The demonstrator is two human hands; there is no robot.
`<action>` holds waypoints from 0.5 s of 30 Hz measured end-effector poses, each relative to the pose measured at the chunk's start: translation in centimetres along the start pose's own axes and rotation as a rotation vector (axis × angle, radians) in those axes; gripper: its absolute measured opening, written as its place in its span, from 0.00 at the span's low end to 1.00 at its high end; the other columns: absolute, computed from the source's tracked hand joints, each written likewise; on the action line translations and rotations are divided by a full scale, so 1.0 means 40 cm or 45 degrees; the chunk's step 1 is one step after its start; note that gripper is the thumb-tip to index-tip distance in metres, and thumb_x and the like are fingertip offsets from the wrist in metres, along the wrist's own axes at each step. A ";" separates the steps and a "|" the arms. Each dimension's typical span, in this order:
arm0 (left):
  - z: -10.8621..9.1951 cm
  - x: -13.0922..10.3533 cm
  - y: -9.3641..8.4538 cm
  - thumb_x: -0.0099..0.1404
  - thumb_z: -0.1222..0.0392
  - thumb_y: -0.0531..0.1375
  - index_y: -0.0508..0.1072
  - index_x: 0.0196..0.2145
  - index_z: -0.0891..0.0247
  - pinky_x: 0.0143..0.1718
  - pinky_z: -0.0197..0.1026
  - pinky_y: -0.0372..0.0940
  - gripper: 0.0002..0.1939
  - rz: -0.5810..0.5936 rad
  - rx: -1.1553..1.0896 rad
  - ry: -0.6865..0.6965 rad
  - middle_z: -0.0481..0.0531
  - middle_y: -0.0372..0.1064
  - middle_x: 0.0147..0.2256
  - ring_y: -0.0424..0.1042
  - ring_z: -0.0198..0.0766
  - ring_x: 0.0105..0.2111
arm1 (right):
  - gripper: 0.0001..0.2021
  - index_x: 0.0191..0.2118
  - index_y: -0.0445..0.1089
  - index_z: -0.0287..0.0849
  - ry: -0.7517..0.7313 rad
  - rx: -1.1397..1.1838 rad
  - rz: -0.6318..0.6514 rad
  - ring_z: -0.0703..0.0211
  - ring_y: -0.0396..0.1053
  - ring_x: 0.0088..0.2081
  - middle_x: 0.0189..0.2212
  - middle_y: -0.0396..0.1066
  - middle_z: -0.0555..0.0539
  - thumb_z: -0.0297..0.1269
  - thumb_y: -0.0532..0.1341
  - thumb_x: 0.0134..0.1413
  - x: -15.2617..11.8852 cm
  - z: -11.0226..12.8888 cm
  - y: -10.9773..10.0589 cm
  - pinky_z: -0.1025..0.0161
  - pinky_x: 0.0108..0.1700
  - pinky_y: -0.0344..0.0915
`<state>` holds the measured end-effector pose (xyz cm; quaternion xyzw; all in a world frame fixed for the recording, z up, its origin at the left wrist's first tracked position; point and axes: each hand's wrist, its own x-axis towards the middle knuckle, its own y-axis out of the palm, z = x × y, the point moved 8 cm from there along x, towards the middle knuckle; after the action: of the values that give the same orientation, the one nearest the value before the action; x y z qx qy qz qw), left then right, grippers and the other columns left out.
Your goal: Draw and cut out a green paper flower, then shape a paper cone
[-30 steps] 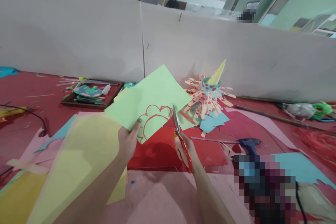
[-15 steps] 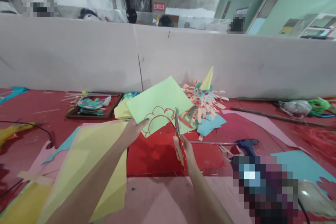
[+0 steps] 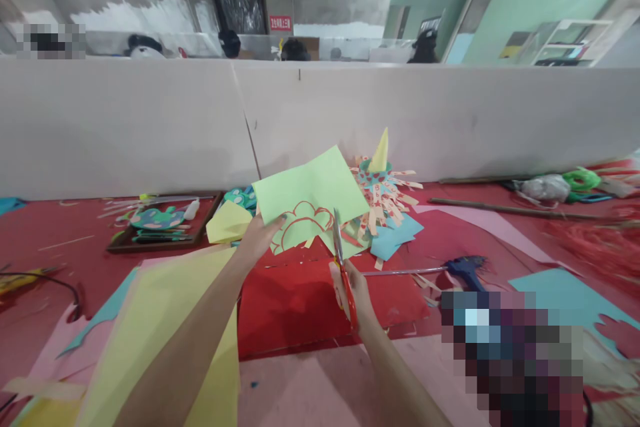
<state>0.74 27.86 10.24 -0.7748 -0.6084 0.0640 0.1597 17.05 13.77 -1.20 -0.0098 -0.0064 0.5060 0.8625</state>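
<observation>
My left hand (image 3: 260, 235) pinches the lower left edge of a light green sheet (image 3: 310, 187), which is raised over the table. Red scalloped curves are drawn along the sheet's lower part. My right hand (image 3: 353, 287) is closed round the red and yellow handles of a pair of scissors (image 3: 339, 243). The scissors point upward, with their blades at the sheet's lower right part, beside the drawn curves. Beneath the hands lies a bright red sheet (image 3: 290, 307). How far the blades are apart is hard to tell.
A brown tray (image 3: 160, 247) with craft pieces stands at left, near yellow paper (image 3: 175, 307). A fringed paper figure (image 3: 380, 180) with a yellow cone stands behind the green sheet. At right lie a blue glue gun (image 3: 466, 270), blue paper (image 3: 565, 293) and a long stick (image 3: 500, 209). A white partition (image 3: 400, 107) runs behind.
The green sheet has turned slightly in my left hand, its left corner now higher. My right hand still holds the scissors at the sheet. The camera view has shifted a little.
</observation>
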 end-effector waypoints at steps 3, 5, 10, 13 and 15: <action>0.012 -0.004 0.002 0.51 0.50 0.59 0.75 0.42 0.65 0.51 0.48 0.65 0.23 0.002 -0.008 0.007 0.57 0.74 0.46 0.71 0.48 0.48 | 0.24 0.27 0.58 0.44 0.007 0.001 0.019 0.69 0.48 0.16 0.14 0.49 0.59 0.63 0.57 0.46 -0.002 -0.002 0.004 0.69 0.16 0.48; 0.010 -0.012 -0.005 0.51 0.48 0.60 0.75 0.42 0.64 0.51 0.48 0.64 0.23 -0.009 -0.002 0.018 0.57 0.73 0.46 0.71 0.49 0.48 | 0.23 0.27 0.58 0.44 0.013 0.011 0.042 0.69 0.48 0.16 0.14 0.49 0.59 0.62 0.57 0.47 -0.003 -0.003 0.008 0.69 0.16 0.48; -0.003 -0.037 -0.030 0.48 0.44 0.62 0.76 0.41 0.65 0.51 0.50 0.65 0.27 -0.005 0.019 0.025 0.59 0.74 0.45 0.71 0.51 0.48 | 0.23 0.26 0.56 0.45 0.026 0.034 0.059 0.69 0.49 0.16 0.14 0.50 0.59 0.62 0.57 0.47 -0.006 -0.004 0.015 0.69 0.16 0.48; -0.009 -0.050 -0.047 0.48 0.42 0.62 0.76 0.40 0.65 0.49 0.50 0.66 0.27 -0.015 0.018 0.046 0.60 0.75 0.43 0.72 0.52 0.47 | 0.24 0.25 0.55 0.45 0.026 0.024 0.079 0.69 0.49 0.16 0.14 0.50 0.58 0.62 0.57 0.46 -0.011 0.004 0.021 0.69 0.16 0.48; -0.008 -0.057 -0.055 0.48 0.42 0.62 0.76 0.39 0.65 0.49 0.50 0.66 0.26 -0.024 0.011 0.048 0.60 0.75 0.43 0.72 0.51 0.47 | 0.24 0.24 0.55 0.45 0.026 0.024 0.098 0.69 0.49 0.16 0.14 0.49 0.58 0.62 0.57 0.46 -0.016 0.011 0.024 0.69 0.16 0.48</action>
<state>-1.78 26.07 11.03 -0.7693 -0.6123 0.0506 0.1751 15.88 13.70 -0.78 -0.0072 0.0077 0.5387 0.8424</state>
